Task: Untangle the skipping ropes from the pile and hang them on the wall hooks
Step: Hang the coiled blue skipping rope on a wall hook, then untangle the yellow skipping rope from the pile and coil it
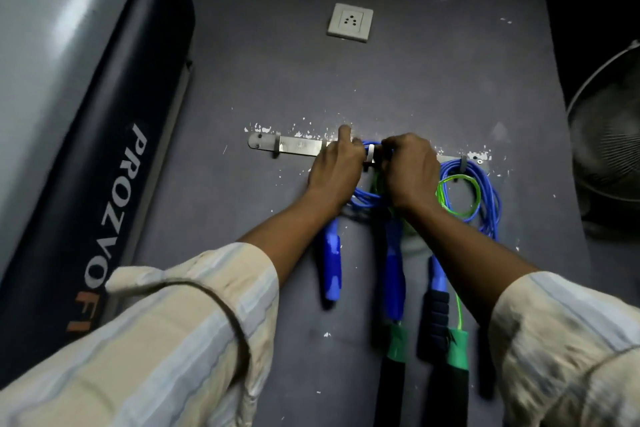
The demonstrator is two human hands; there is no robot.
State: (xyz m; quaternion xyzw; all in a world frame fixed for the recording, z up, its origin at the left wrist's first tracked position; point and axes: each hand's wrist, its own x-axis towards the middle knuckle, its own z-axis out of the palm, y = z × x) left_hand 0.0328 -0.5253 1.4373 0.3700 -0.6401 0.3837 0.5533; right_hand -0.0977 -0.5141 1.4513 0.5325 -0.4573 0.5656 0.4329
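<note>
A metal hook rail (299, 146) is fixed on the dark grey wall. My left hand (336, 166) and my right hand (410, 168) both grip a coiled blue skipping rope (363, 198) at a middle hook of the rail. Its blue handles (332, 262) hang down below my hands. On the right end hook hang coils of another blue rope (490, 199) and a thin green rope (457, 198). Green-and-black handles (455, 357) and a dark foam handle (438, 315) dangle beneath. The middle hook itself is hidden by my fingers.
A treadmill (86, 114) with white lettering stands close on the left. A white wall socket (350, 22) sits above the rail. A wire fan guard (609, 128) is at the right edge. Bare hooks show on the rail's left part.
</note>
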